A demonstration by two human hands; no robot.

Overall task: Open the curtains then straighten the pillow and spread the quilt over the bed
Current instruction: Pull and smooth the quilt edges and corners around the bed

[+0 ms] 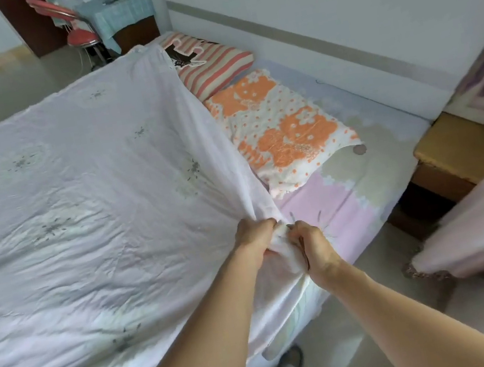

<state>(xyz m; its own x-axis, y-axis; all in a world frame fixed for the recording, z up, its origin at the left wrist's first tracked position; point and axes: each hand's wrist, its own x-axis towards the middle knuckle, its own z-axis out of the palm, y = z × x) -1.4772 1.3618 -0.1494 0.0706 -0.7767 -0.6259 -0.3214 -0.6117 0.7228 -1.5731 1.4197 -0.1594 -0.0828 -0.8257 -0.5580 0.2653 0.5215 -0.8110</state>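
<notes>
Gripping one bunched corner of the quilt, both hands work side by side at the near edge of the bed. The left hand has its fingers curled into the gathered cloth, and the right hand closes around the same wad just beside it, knuckles almost touching. From the fingers the quilt fans away to the left and far side, covering most of the mattress, with a taut fold running from the grip up toward the striped pillow. Beyond the fingertips, to the right of that fold, the orange flowered pillow lies uncovered on the sheet.

The quilt looks thin, soft and light, wrinkling easily and draping limp wherever it is not pulled; it should slide over the sheet with little effort but will bunch if tugged from one point. Holding it at the corner, as now, with the hands then parting along the hem, would likely spread it flatter.
</notes>
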